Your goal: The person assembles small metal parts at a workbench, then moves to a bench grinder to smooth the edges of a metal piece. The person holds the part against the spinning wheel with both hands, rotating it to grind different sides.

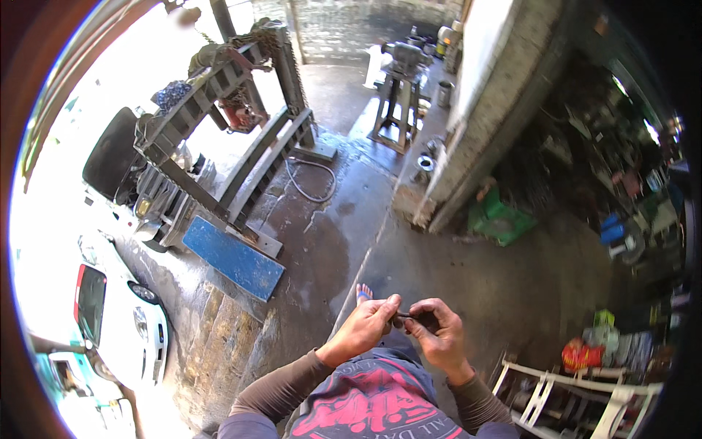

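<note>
In front of my body, both hands meet at a small dark rod-shaped piece [404,315] that spans the gap between them. My left hand [365,323] pinches its left end between thumb and fingers. The fingers of my right hand [440,333] are curled round its other end, with the thumb pressed below. Most of the piece is covered by my fingers, so its exact kind cannot be made out. Brown sleeves cover both forearms. Below the hands is my dark shirt with a pink print, and one foot [364,293] shows on the floor beyond.
Ahead on the left stands a heavy steel frame [241,175] with chains, beside a blue board [232,257]. A vise stand [398,110] is by the wall ledge. Cars [150,322] are parked left. Right are a green metal housing [501,218] and a cream metal frame [578,388].
</note>
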